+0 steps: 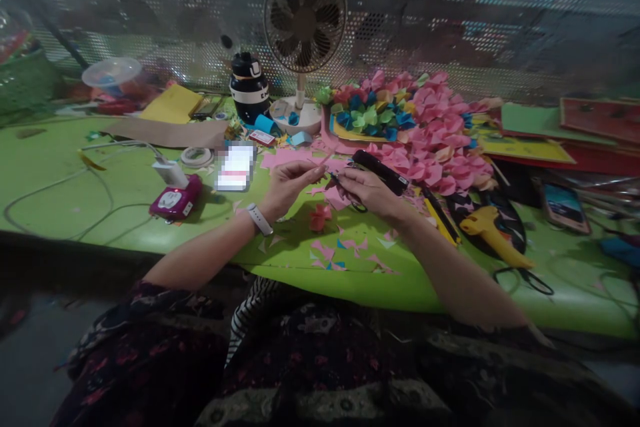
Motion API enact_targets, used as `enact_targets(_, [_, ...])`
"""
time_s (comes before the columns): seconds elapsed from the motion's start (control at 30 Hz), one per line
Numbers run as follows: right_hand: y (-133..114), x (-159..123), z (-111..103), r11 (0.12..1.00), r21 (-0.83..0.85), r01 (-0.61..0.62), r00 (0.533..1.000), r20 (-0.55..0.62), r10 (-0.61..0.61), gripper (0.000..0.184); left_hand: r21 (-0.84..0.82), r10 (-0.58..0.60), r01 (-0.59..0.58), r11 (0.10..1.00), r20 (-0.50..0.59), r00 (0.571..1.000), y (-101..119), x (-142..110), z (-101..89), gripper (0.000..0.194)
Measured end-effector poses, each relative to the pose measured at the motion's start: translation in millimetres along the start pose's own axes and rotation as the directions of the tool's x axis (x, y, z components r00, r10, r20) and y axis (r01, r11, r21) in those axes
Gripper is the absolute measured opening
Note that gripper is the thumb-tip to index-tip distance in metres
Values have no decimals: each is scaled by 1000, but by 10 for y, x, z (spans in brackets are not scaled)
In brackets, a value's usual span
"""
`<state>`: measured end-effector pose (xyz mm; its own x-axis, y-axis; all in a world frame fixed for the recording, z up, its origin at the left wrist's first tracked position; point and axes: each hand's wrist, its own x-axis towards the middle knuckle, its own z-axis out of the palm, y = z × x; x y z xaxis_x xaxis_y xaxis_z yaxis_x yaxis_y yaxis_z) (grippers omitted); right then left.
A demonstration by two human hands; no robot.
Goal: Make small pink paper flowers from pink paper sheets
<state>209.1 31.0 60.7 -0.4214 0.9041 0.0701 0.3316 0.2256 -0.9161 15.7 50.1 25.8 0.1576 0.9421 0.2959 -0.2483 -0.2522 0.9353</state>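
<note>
- Left hand (pixel 294 177) is pinching a pink paper piece (pixel 327 159) above the green table (pixel 280 260), mid-scene.
- Right hand (pixel 365 188) is apparently gripping dark scissors (pixel 360 207), just right of the paper; exact finger hold is hiding from view.
- Paper is probably behaving light, limp, easily creasing; edge pinching, clear of blades, is seeming safest.

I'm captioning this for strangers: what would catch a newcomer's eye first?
Probably the heap of pink paper flowers at the back of the green table, beside blue, green and yellow ones. Left of those stands a desk fan. In front, the left hand and the right hand, which holds scissors, nearly meet.
</note>
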Motion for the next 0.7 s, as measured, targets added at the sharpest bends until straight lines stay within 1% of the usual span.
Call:
enact_targets(0.23, [-4,-6,-5,1000,-30,-2,999,36,3,38,19,-31,32,999,-21,999,35,-9,15,30])
enact_targets(0.37, [14,-3,-8,999,-31,-8,999,48,10,37,-3,-24,24,1000,-14,1000,49,-14,25,31])
enact_targets(0.5, [34,-1,-10,999,-43,-4,999,48,6,36,-25,-17,17,1000,-2,1000,16,-1,19,33])
enact_targets(0.7, [-13,-14,-15,998,47,-47,993,107,42,30,-87,-12,14,996,26,1000,-36,15,6,32])
